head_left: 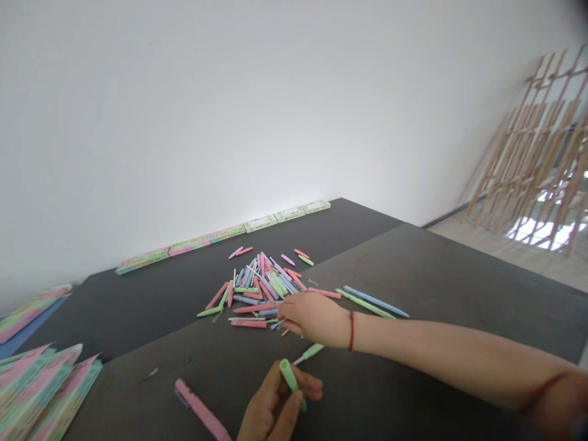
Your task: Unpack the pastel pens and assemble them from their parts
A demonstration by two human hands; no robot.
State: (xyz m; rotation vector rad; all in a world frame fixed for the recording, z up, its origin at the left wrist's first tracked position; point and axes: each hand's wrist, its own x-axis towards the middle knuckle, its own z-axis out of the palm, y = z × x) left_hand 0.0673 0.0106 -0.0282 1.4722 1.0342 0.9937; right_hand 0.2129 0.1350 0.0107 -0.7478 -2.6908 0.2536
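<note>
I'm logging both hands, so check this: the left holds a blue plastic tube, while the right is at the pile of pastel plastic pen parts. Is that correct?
The colour is wrong: the head view shows the left hand holding a light green plastic tube. The rest stands.

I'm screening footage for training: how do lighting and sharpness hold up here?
Head view: soft, fairly even light on the pale wall; bright glare beyond the wooden lattice; dark upper-right corner. Same head view: the right hand looks slightly soft, perhaps from motion; print on the far boxes is unreadable.
</note>
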